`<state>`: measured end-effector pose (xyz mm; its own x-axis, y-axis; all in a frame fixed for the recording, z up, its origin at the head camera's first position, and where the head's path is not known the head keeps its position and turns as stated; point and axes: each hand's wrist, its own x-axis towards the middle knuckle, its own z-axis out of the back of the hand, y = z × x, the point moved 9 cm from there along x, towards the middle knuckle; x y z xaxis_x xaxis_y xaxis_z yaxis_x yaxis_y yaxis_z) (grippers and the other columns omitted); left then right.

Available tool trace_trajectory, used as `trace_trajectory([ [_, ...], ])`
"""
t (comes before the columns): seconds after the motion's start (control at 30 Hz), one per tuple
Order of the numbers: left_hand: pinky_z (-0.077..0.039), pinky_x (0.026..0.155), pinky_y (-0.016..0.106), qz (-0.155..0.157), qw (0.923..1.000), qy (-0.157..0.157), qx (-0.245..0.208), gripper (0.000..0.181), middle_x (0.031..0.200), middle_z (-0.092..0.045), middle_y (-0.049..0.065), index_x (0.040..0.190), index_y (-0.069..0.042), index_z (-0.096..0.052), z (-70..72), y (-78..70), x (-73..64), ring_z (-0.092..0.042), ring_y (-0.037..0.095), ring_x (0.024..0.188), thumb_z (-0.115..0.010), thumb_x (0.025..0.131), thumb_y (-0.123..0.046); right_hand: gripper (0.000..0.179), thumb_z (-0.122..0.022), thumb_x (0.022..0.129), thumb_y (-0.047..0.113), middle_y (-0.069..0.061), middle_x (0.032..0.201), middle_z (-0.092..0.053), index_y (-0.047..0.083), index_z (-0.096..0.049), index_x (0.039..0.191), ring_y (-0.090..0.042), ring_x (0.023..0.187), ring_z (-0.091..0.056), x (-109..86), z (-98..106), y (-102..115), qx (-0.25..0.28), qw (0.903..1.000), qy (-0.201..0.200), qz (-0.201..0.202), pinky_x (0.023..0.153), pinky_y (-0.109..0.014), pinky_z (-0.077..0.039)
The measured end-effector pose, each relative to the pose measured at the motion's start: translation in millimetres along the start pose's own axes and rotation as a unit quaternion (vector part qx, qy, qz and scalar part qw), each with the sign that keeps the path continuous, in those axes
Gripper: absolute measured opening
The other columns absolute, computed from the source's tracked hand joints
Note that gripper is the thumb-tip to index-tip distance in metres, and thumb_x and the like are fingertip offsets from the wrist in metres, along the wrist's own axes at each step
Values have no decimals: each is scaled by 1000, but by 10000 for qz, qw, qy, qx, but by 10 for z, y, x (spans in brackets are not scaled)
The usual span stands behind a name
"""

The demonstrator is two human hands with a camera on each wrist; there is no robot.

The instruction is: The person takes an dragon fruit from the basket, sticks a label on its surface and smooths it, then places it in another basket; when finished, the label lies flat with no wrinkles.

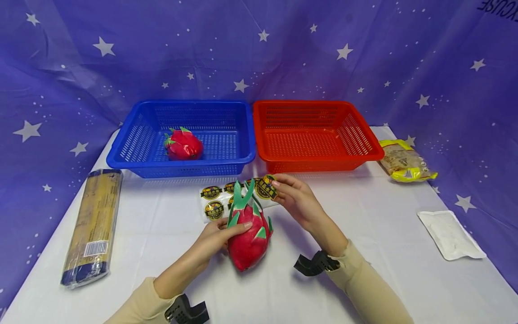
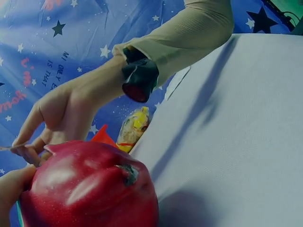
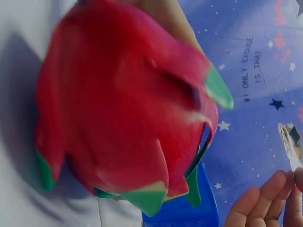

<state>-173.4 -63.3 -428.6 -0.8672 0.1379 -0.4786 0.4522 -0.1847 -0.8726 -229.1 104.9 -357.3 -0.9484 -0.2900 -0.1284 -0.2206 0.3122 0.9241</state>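
My left hand (image 1: 221, 237) grips a red dragon fruit (image 1: 248, 243) with green-tipped scales, thumb across its front, over the middle of the table. The fruit fills much of both wrist views. Just right of its leafy top, my right hand (image 1: 297, 198) pinches a round black-and-gold sticker (image 1: 265, 187) between thumb and fingertips. In the right wrist view the sticker (image 3: 289, 144) appears nearly edge-on above the fingers. Behind the fruit lies a sheet of matching round stickers (image 1: 211, 203), partly hidden by the fruit and the right hand.
A blue basket (image 1: 182, 170) at the back holds another dragon fruit (image 1: 185, 145). Beside it stands a red basket (image 1: 319, 164). A long wrapped pack (image 1: 95, 225) lies at left. On the right are a yellow-edged food bag (image 1: 406, 161) and a white packet (image 1: 451, 235).
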Motion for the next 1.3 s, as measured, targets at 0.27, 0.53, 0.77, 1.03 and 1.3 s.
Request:
trace_trajectory([
  [0.27, -38, 52, 25, 23, 9998, -171, 49, 56, 78, -64, 1, 108, -6, -56, 27, -1, 33, -50, 11, 57, -71, 69, -43, 14, -57, 86, 7, 6, 91, -63, 11, -62, 98, -8, 80, -56, -214, -45, -45, -1337, 9905, 290, 131, 72, -20, -47],
  [0.53, -41, 55, 26, -117, 9998, -158, -49, 48, 74, -65, 0, 104, -3, -56, -5, -44, 43, -53, 9, 61, -68, 74, -39, 23, -65, 83, 17, -4, 89, -66, 7, -66, 103, -9, 75, -59, -438, -213, -169, -3011, 9490, 835, 412, 69, -25, -51],
  [0.77, -43, 64, 26, -141, 9998, -45, -108, 51, 87, -66, 5, 101, -5, -59, -48, -80, 40, -57, 12, 74, -71, 71, -45, 19, -69, 79, 21, -7, 79, -67, 12, -68, 97, -5, 64, -54, -594, -393, -182, -3702, 9212, 874, 822, 54, -19, -42],
  [1.03, -40, 72, 25, -262, 9993, -172, 182, 64, 99, -63, 11, 109, -3, -49, -48, -135, 31, -55, 14, 86, -72, 69, -49, 17, -73, 75, 20, -3, 73, -65, 12, -62, 85, -5, 60, -53, -630, -474, -150, -4024, 9075, 647, 1014, 51, -19, -42],
  [1.3, -46, 60, 25, -445, 9988, -116, 166, 59, 87, -66, 9, 105, -3, -51, -80, -179, 33, -58, 12, 72, -73, 69, -44, 17, -74, 74, 21, 2, 70, -65, 15, -61, 81, -3, 55, -50, -648, -506, -97, -4421, 8876, 398, 1232, 48, -17, -40],
])
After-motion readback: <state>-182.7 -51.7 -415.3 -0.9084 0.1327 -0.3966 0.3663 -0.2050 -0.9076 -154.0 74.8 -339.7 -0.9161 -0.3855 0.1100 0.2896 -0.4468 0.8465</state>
